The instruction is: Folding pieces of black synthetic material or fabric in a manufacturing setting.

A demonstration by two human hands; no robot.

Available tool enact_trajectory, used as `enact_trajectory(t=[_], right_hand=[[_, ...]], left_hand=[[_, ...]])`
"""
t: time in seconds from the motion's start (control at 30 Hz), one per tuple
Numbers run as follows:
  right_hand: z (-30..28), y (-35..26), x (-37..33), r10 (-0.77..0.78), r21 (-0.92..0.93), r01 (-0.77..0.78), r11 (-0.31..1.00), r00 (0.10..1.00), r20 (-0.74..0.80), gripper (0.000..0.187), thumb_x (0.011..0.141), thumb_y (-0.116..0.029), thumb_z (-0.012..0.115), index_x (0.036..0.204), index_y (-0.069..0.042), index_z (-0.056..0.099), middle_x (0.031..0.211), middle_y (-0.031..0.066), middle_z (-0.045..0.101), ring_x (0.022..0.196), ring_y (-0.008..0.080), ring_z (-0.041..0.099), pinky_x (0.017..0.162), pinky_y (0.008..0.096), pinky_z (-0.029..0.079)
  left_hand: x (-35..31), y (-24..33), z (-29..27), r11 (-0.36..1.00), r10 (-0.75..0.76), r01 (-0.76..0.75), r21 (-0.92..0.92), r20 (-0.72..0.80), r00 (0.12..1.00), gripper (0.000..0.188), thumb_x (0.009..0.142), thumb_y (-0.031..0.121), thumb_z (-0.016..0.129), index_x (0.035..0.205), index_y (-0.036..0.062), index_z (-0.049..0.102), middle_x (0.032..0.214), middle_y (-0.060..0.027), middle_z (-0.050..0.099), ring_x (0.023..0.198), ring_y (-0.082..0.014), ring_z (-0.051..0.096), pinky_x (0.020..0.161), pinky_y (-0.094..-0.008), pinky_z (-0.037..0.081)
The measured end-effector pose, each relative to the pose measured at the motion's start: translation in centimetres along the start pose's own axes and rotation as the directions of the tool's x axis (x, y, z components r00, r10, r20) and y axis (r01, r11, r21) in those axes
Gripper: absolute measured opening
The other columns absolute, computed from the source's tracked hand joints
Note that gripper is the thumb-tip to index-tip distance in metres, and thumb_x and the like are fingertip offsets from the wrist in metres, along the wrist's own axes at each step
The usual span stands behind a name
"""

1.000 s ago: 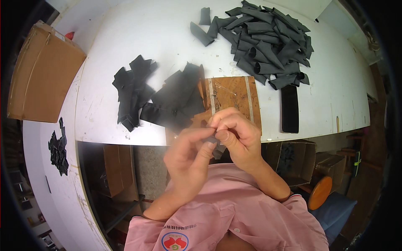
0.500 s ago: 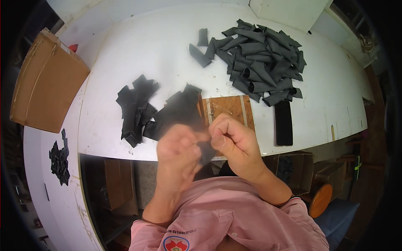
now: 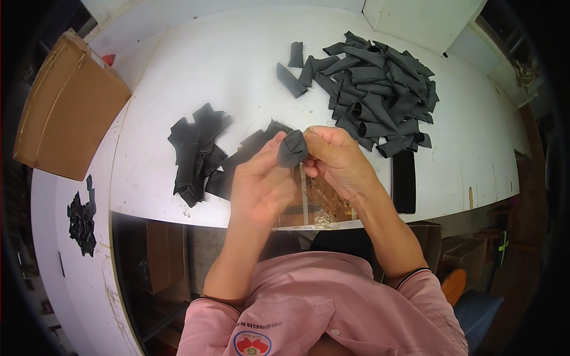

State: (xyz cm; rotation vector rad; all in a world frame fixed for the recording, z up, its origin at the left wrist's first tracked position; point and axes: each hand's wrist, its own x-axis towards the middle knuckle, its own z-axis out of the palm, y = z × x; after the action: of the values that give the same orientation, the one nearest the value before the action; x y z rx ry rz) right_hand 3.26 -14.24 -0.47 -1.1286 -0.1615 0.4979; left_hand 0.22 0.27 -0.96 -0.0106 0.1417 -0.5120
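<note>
Above the brown board (image 3: 320, 209) at the table's front edge, both hands hold a dark grey fabric tube (image 3: 293, 151). Its rounded, folded end faces up between the fingertips. My left hand (image 3: 265, 187) is closed on its left side, with the thumb side toward the cloth. From the right, my right hand (image 3: 339, 155) pinches the edge of the cloth between thumb and fingers. The part of the piece below the fingers is hidden. Behind my left hand lie several dark fabric pieces (image 3: 252, 142), partly covered by it.
A large heap of grey fabric tubes (image 3: 380, 83) lies at the back right, a few loose ones beside it. A black strip (image 3: 404, 184) lies right of the board. Flat black pieces (image 3: 193, 154) are stacked left. A cardboard box (image 3: 71, 107) stands far left, near another dark pile (image 3: 82, 222).
Both hands have moved forward, away from my body, over the board. The fabric, blurred and mostly hidden before, now shows its rounded end between the fingers. The heaps look unchanged.
</note>
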Motion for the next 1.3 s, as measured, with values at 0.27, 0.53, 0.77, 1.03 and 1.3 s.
enact_trajectory(t=[0.27, 0.53, 0.77, 1.03, 1.3], right_hand=[[-0.7, -1.4, 1.4, -0.113, -0.003, 0.117, 0.993, 0.969, 0.22, 0.024, 0.084, -0.028, 0.055, 0.072, -0.006, 0.052, 0.062, -0.0029, 0.05, 0.05, 0.0038, 0.043, 0.045, 0.0164, 0.035], [0.0, 0.4, 0.9, -0.068, -0.058, 0.069, 0.996, 0.998, 0.018, 0.025, 0.083, -0.027, 0.057, 0.07, -0.006, 0.053, 0.061, -0.0032, 0.048, 0.052, 0.0042, 0.043, 0.041, 0.0177, 0.032], [-0.9, 1.3, 1.3, -0.015, -0.098, 0.021, 0.995, 0.998, 0.06, 0.026, 0.082, -0.029, 0.058, 0.069, -0.006, 0.054, 0.058, -0.0036, 0.047, 0.051, 0.0039, 0.043, 0.044, 0.0174, 0.033], [-1.6, 1.0, -0.2, -0.123, -0.14, 0.116, 0.983, 0.992, -0.043, 0.024, 0.083, -0.025, 0.056, 0.077, -0.002, 0.056, 0.064, -0.0017, 0.051, 0.056, 0.0057, 0.046, 0.052, 0.0197, 0.04], [1.0, -3.4, -1.5, -0.447, -0.862, 0.495, -0.106, 0.751, 0.486, 0.029, 0.072, -0.027, 0.062, 0.064, -0.003, 0.048, 0.06, 0.0071, 0.045, 0.06, 0.0244, 0.049, 0.052, 0.0336, 0.04]], left_hand=[[-1.6, -2.5, 4.2, 0.522, 0.325, -0.322, 0.79, 0.164, 0.931, 0.031, 0.081, 0.001, 0.049, 0.111, -0.0021, 0.041, 0.063, -0.0061, 0.053, 0.032, -0.005, 0.035, 0.03, -0.019, 0.024], [-0.5, 0.6, -0.4, 0.954, 0.149, -0.146, 0.261, 0.01, 0.989, 0.027, 0.083, 0.0, 0.038, 0.11, -0.0035, 0.044, 0.086, -0.013, 0.057, 0.03, -0.0036, 0.029, 0.029, -0.0166, 0.021], [-0.8, 0.4, -2.9, 0.953, 0.023, -0.054, 0.297, 0.108, 0.994, 0.03, 0.087, 0.013, 0.044, 0.114, -0.0004, 0.044, 0.085, -0.0066, 0.057, 0.038, -0.0027, 0.033, 0.033, -0.0178, 0.025], [-0.1, -0.5, 1.0, -0.555, 0.419, -0.38, 0.74, 0.643, 0.641, 0.026, 0.079, 0.007, 0.059, 0.102, -0.0024, 0.054, 0.1, -0.008, 0.054, 0.082, -0.0119, 0.051, 0.068, -0.0209, 0.041], [-0.5, -0.6, 0.6, -0.254, 0.553, -0.606, 0.754, 0.627, 0.549, 0.007, 0.072, -0.008, 0.054, 0.077, -0.0031, 0.055, 0.081, -0.0095, 0.058, 0.077, -0.0164, 0.054, 0.071, -0.0268, 0.042]])
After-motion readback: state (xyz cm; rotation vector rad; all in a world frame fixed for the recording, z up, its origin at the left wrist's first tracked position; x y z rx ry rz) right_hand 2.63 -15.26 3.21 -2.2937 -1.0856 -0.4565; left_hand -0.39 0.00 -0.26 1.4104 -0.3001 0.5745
